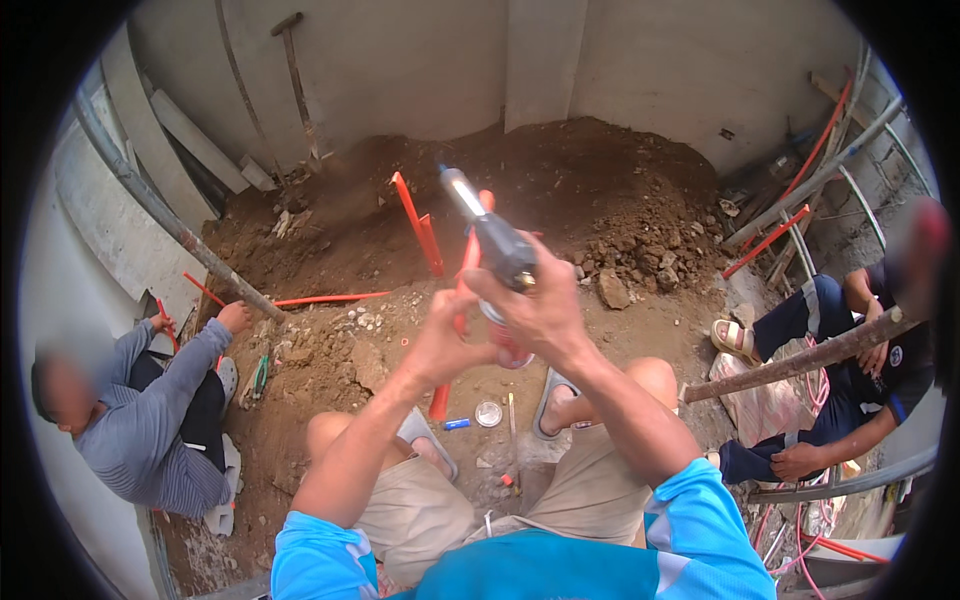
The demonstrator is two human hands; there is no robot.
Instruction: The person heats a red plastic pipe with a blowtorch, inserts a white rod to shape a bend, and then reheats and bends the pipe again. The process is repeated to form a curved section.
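My right hand [545, 310] is wrapped round a hand-held gas torch [508, 250] with a black body, a silver nozzle and a red canister below. The nozzle tilts up and away to the left, with a bluish tip. An orange plastic pipe [440, 402] runs up behind the torch, and my left hand [445, 340] is closed around it, close beside the canister. Part of the pipe is hidden by the hands and torch. Between my feet lie a round tin [488, 414] and a small blue cylinder [457, 424].
Orange pipes [418, 235] stand in the dirt ahead. A soil mound [580, 165] lies against the wall. One person [160, 410] squats at left; another [850, 340] sits at right. A metal pole [170, 215] slants at left, and a wooden pole [800, 355] juts in at right.
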